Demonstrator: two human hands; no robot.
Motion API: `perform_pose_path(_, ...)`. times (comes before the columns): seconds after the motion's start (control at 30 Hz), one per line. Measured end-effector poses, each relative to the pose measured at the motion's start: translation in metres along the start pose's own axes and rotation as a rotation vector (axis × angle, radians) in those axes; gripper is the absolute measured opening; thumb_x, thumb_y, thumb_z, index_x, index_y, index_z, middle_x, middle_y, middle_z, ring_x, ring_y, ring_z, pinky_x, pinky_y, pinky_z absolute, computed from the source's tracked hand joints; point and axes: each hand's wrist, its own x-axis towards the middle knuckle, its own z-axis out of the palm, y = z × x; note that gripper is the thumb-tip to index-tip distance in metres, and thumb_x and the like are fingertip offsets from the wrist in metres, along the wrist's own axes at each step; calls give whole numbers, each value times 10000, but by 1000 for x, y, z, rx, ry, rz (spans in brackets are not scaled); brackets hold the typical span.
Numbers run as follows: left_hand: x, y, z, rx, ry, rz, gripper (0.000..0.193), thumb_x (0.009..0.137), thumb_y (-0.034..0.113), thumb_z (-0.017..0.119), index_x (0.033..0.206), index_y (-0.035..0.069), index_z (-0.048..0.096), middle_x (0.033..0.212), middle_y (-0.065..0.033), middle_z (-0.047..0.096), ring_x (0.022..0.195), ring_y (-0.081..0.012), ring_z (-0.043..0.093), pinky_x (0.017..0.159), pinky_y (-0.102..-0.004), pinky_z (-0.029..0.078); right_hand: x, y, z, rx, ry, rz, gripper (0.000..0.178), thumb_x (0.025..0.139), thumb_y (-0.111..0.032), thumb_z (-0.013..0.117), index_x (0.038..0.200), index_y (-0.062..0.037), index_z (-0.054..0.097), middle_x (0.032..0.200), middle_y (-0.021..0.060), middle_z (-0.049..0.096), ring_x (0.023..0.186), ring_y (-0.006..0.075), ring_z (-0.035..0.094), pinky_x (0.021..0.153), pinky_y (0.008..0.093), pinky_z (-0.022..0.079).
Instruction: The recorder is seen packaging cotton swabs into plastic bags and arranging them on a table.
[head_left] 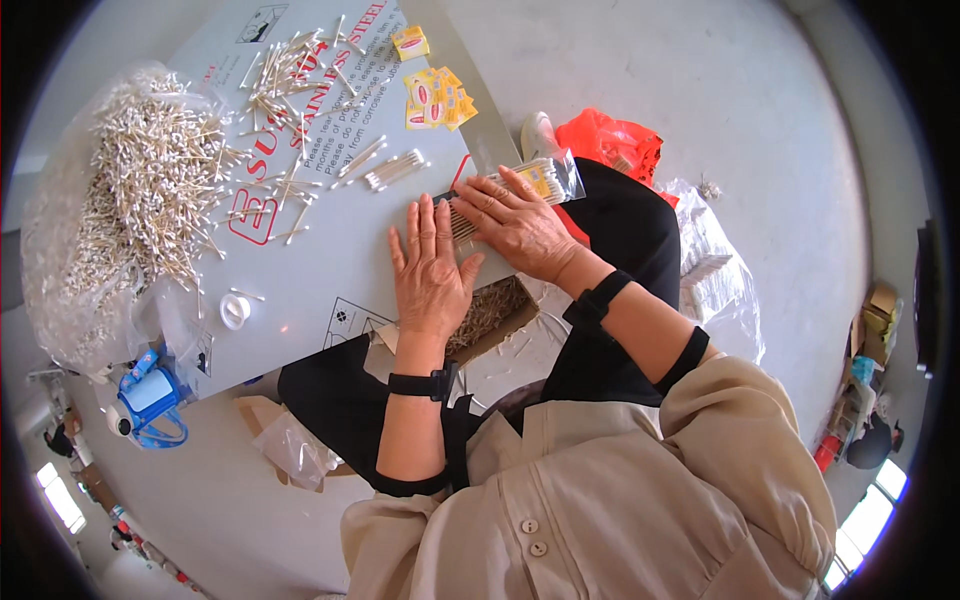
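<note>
At the table's near right edge lies a clear pack of cotton swabs [542, 181] with a yellow card inside. My right hand [522, 228] presses flat over it, fingers stretched out. Beside it my left hand [432, 278] rests with straight fingers at the pack's left end, which the hands partly hide. A little farther off, a small bundle of cotton swabs [395, 170] sits on the table, with a few swabs next to it. Several yellow cards [438, 98] are spread near the far right edge, and a stack of yellow cards [410, 42] sits behind them.
A large plastic bag of loose cotton swabs [150, 170] stands at the left, and more swabs [295, 80] are scattered behind. Near it are a white ring-shaped item [235, 310] and a blue bottle [150, 392]. An open cardboard box [515, 330] is below my hands; a red bag [610, 140] lies right.
</note>
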Motion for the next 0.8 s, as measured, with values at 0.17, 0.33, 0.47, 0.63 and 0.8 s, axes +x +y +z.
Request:
perform_pose_path(0.17,-2,-1,-2,-1,8,26,766,928,438,558,1523,50,269,1603,-132,216,1490,-286,176,1193,-526,126,0,0,0,-65,-37,-11,490,920,-213,556,1386,-71,505,1468,88,468,1388,240,404,1182,480,234)
perform_pose_path(0.33,-1,1,-3,-2,-32,6,790,917,446,575,1527,56,258,1606,-135,207,1491,-288,170,1194,-529,121,-3,-3,-4,8,-15,35,496,902,-220,551,1375,-79,504,1486,82,440,1419,240,348,1189,473,213)
perform_pose_path(0.47,-1,1,-3,-29,-37,-12,798,908,441,592,1528,65,259,1607,-135,205,1492,-291,168,1194,-531,122,-17,-14,-14,70,-5,168,519,902,-212,552,1393,-61,476,1521,104,381,1453,274,278,1204,477,157)
perform_pose_path(0.63,0,4,-7,-23,-42,-7,802,901,439,606,1532,89,256,1605,-138,209,1488,-295,177,1192,-531,129,-23,-27,-12,-63,-94,100,547,872,-203,564,1382,-27,474,1514,105,392,1456,259,277,1205,510,125)
perform_pose_path(0.8,0,2,-5,-5,-39,1,802,900,444,608,1531,92,261,1603,-141,211,1485,-301,184,1191,-535,130,-28,-32,-11,-84,-78,83,525,870,-201,558,1349,4,496,1495,120,411,1446,268,294,1194,513,167)
